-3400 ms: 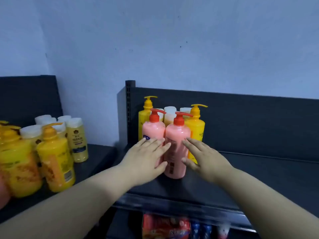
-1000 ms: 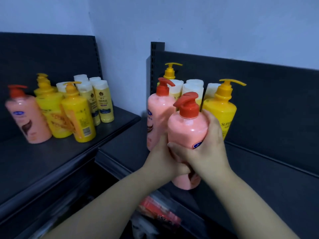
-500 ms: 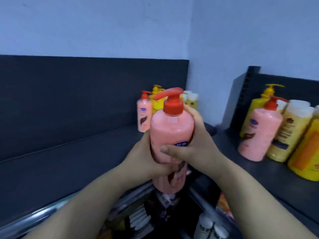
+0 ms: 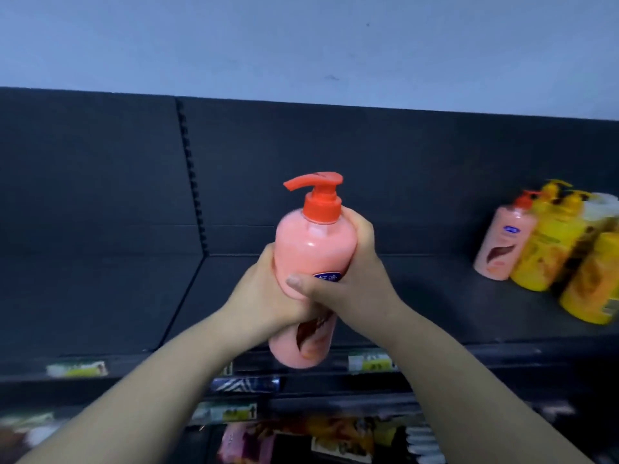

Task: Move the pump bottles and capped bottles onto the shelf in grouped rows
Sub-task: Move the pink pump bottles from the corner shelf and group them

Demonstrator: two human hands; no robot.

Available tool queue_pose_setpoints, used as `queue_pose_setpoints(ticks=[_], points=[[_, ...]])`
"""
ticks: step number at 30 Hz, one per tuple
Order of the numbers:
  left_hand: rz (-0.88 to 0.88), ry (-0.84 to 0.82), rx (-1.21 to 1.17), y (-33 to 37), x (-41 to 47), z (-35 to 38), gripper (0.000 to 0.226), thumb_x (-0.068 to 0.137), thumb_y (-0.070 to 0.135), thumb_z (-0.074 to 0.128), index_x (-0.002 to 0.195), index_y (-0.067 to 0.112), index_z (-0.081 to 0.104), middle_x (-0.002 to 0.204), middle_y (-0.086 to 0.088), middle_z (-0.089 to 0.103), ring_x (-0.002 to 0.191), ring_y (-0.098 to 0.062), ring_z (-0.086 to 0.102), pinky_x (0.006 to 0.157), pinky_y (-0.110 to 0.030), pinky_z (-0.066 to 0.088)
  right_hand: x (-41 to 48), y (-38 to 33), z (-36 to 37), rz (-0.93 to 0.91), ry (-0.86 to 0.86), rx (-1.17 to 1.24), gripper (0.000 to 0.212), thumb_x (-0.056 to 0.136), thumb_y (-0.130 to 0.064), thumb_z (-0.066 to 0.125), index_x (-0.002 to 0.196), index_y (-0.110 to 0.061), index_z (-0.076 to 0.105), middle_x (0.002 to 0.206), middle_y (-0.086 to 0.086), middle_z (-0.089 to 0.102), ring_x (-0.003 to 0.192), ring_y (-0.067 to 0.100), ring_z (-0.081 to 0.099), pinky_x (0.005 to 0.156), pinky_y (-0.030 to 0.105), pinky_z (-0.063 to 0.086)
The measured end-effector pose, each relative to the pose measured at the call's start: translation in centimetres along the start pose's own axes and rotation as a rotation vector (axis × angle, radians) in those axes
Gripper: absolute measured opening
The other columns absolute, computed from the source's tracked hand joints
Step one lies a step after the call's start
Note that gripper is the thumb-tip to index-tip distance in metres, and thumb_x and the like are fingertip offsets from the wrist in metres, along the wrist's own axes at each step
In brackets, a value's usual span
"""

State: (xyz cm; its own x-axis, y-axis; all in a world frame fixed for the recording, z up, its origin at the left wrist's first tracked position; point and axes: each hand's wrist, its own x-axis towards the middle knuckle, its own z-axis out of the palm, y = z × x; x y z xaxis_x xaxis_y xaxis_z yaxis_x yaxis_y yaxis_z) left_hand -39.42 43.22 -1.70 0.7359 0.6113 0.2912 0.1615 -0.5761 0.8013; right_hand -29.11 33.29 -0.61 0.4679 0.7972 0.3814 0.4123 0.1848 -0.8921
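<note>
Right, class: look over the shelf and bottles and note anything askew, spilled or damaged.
Nothing spilled or damaged shows. The left hand and right hand grip the pink pump bottle roughly upright. The bottles at far right seem to lean, though blurred.

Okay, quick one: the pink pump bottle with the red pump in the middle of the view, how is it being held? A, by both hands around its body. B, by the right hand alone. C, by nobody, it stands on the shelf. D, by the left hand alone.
A: the left hand and the right hand both curl around the body of the upright pink pump bottle.
</note>
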Motion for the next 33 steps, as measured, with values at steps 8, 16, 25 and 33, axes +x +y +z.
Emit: queue_pose_setpoints(ticks=[8,16,25,33], points=[[-0.145,0.121,-0.083,-6.5,2.5,-1.9,0.063,0.051,0.045,0.073,0.107,0.026,0.054,0.093,0.002,0.068,0.086,-0.015,0.067,0.074,-0.045,0.056,6.9,3.5,3.4,0.024,-0.249,-0.067,0.124,0.040,-0.054,0.080,0.143,-0.031,0.016,0.134,-0.010,0.045,0.119,0.006,0.049,0.100,0.035,0.046],[-0.254,0.188,-0.135,-9.5,5.7,-3.4,0.084,0.045,0.047,0.078,0.120,0.034,0.045,0.107,0.010,0.067,0.096,-0.003,0.065,0.082,-0.033,0.055,12.3,6.2,5.3,0.037,-0.363,-0.054,0.119,0.054,-0.031,0.090,0.145,-0.033,0.013,0.136,-0.011,0.043,0.120,0.006,0.047,0.102,0.032,0.043],[-0.319,0.179,-0.187,-15.4,6.5,-4.4,0.065,0.052,0.040,0.074,0.112,0.027,0.052,0.097,0.003,0.069,0.089,-0.013,0.068,0.075,-0.042,0.057,14.5,7.8,10.0,0.058,-0.410,-0.138,0.118,0.046,-0.037,0.089,0.142,-0.031,0.021,0.132,-0.016,0.047,0.116,-0.001,0.049,0.098,0.027,0.045],[-0.264,0.093,-0.211,-20.1,7.0,-12.8,0.059,0.055,0.025,0.076,0.110,0.030,0.055,0.095,0.005,0.072,0.088,-0.010,0.069,0.076,-0.040,0.058,16.5,6.8,18.6,0.095,-0.301,-0.126,0.112,0.054,-0.029,0.090,0.140,-0.038,0.020,0.128,-0.021,0.047,0.114,-0.002,0.050,0.097,0.028,0.046]])
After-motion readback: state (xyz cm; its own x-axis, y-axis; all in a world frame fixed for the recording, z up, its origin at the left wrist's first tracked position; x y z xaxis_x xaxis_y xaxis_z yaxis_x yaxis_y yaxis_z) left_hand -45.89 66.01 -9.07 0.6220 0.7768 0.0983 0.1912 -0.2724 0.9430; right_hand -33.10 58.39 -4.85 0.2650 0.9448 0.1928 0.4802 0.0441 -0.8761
